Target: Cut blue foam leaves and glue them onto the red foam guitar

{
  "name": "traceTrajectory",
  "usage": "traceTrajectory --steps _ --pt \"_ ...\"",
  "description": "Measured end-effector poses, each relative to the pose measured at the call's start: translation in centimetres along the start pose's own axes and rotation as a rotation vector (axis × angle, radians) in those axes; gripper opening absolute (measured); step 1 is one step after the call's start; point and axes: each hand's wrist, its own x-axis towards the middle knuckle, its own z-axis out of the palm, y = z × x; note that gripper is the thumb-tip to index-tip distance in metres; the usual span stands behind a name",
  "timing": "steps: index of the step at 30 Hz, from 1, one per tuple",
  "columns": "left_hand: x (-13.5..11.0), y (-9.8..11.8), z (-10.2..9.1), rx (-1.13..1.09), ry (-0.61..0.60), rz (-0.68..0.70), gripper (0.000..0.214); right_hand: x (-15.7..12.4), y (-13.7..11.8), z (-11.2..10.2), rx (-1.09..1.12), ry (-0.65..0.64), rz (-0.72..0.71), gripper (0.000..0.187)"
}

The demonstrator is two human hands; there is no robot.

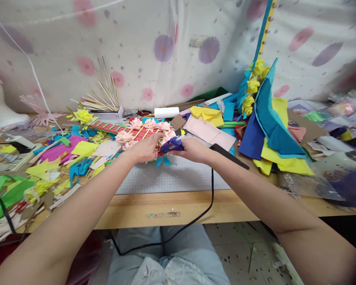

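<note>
A purple-blue hot glue gun (171,145) is gripped in my right hand (194,149), its nozzle toward the upper right and a black cord (212,186) hanging over the table edge. My left hand (146,149) is closed at the near side of a guitar-shaped paper craft (112,127), right beside the glue gun; the fingertips are partly hidden among the flowers. The craft has a red neck with yellow and green strips, and pale pink paper flowers (124,138) around its body. A yellow flower (83,116) sits at its far left end, and blue leaves (163,160) stick out below.
Beneath the craft lies a grey cutting mat (172,178). Coloured paper scraps (83,170) cover the left side. A box of sticks (106,113) stands behind. To the right are pink sheets (209,132), a tall blue-and-yellow paper piece (269,114) and a pale flask (344,170).
</note>
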Motion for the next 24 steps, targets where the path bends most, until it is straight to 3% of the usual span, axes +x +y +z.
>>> traceTrajectory --steps 24 --pt "0.0 0.4 -0.1 0.046 0.021 0.031 0.055 -0.7 1.2 -0.1 0.165 0.015 0.02 0.037"
